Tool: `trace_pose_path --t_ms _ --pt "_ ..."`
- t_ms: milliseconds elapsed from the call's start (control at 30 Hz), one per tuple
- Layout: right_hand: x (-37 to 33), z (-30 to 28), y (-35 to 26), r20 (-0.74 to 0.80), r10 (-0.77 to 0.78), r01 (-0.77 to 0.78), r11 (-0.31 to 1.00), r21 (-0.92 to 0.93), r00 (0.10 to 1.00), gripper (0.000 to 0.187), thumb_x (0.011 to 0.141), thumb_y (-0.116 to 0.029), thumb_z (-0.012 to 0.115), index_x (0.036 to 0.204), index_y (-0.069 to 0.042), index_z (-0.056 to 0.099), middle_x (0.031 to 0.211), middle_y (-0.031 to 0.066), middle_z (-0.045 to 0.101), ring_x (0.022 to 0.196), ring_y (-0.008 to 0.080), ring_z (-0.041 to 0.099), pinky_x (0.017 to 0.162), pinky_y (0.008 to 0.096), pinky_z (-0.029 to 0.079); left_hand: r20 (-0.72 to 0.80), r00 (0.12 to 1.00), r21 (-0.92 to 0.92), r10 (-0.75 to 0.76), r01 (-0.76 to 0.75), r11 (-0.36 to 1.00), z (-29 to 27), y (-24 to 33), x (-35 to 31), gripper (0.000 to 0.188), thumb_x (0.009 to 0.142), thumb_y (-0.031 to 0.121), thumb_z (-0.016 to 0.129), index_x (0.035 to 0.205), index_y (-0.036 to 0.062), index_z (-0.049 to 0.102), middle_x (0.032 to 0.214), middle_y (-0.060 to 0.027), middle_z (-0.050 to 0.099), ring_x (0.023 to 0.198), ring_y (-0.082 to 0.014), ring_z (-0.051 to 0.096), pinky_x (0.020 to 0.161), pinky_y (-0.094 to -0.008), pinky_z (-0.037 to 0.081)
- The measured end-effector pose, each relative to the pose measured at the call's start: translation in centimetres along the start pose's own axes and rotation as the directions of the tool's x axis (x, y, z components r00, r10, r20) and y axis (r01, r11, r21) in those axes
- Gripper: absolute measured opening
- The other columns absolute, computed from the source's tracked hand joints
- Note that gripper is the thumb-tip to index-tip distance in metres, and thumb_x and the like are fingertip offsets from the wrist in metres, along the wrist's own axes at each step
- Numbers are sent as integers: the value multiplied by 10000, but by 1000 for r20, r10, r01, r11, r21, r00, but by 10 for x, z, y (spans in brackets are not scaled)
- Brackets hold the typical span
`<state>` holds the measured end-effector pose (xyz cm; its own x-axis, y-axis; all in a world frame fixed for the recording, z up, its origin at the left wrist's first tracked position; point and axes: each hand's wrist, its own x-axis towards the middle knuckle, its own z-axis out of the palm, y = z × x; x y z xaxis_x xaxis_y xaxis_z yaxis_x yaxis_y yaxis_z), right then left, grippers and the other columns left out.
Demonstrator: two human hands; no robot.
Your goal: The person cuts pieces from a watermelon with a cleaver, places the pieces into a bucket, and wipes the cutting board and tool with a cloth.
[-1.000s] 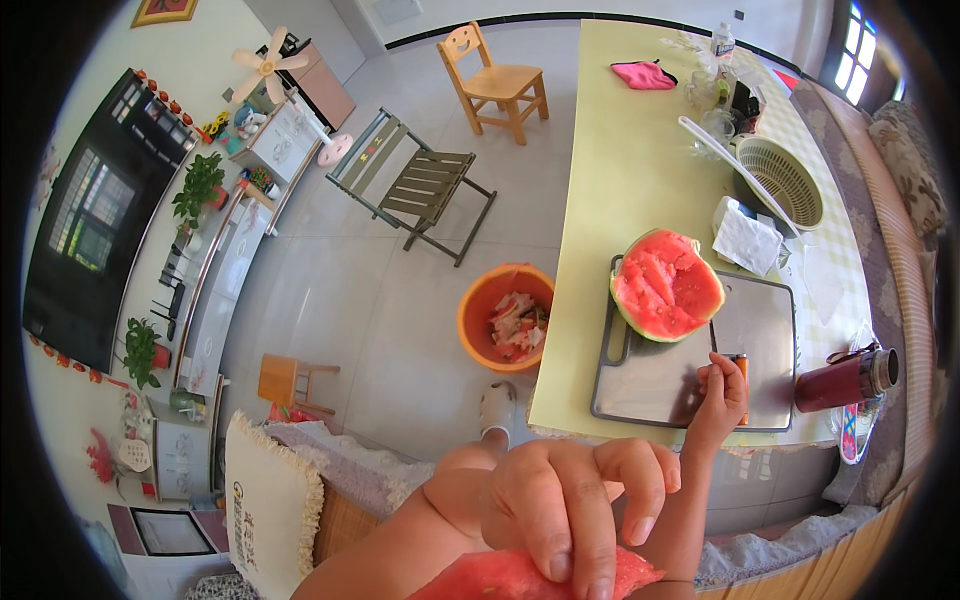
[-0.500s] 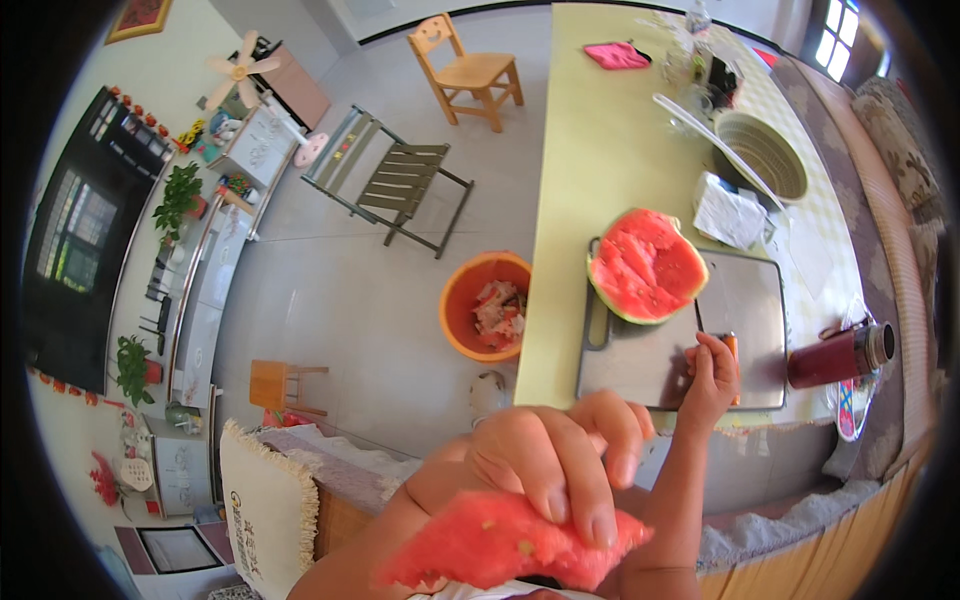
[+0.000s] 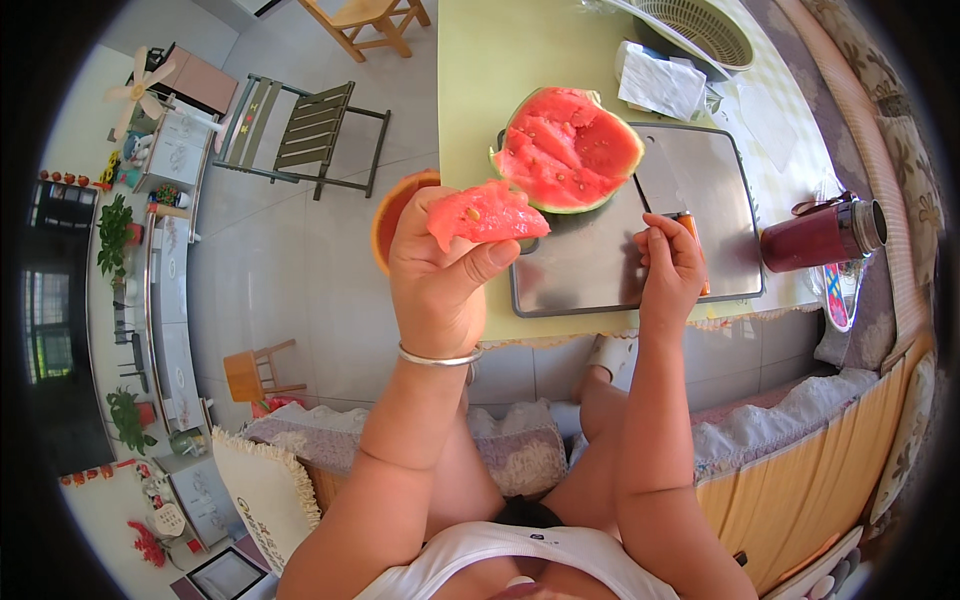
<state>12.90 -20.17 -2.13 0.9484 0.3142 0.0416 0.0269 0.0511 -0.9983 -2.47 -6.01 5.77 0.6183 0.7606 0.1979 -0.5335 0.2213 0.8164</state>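
My left hand (image 3: pixel 440 270), a bangle on its wrist, holds a chunk of watermelon (image 3: pixel 490 213) up between thumb and fingers, left of the table. My right hand (image 3: pixel 672 262) is closed over the metal cutting board (image 3: pixel 570 270), beside and partly over the orange handle of a knife (image 3: pixel 699 250). Whether its curled fingers grip anything is hidden. The knife's wide, shiny blade is hard to tell from the board. A cut watermelon (image 3: pixel 570 150), its red flesh partly scooped out, rests cut side up at the board's far left corner.
A maroon flask (image 3: pixel 815 237) lies right of the board. Beyond are white tissues (image 3: pixel 660 80) and a basket (image 3: pixel 705 35). An orange bucket (image 3: pixel 393 215), partly behind my left hand, stands on the floor near a folding chair (image 3: pixel 310 135). A small wooden stool (image 3: pixel 255 372) stands at the left.
My left hand has moved away from close to the camera, out and up, with the watermelon chunk still in it. The view has tilted down. The right hand stays by the knife handle.
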Motion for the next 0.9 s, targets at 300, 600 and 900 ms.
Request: trace_pose_path --t_ms 300,600,900 --pt "-3 9 3 -17 8 -10 994 -105 1000 136 922 -7 552 965 23 678 745 27 640 675 75 591 623 207 456 -6 1000 12 -5 5 1000 1 3 2 328 776 -52 724 1059 25 576 1070 -99 646 1012 -223 616 918 -397 501" --pt "-1 7 3 4 -16 17 984 -177 1000 140 912 -30 561 954 29 682 755 48 658 686 95 628 634 218 472 79 997 -42 28 -25 999 -3 -2 5 344 804 -66 653 1137 8 611 1103 -111 647 1053 -264 600 977 -449 451" --pt "-1 7 4 7 -23 24 984 -175 1000 131 907 -38 574 948 16 686 745 39 655 694 83 627 635 215 469 144 989 -45 32 -26 999 -7 -7 4 373 813 -78 629 1173 20 609 1156 -100 639 1105 -266 577 1030 -472 388"
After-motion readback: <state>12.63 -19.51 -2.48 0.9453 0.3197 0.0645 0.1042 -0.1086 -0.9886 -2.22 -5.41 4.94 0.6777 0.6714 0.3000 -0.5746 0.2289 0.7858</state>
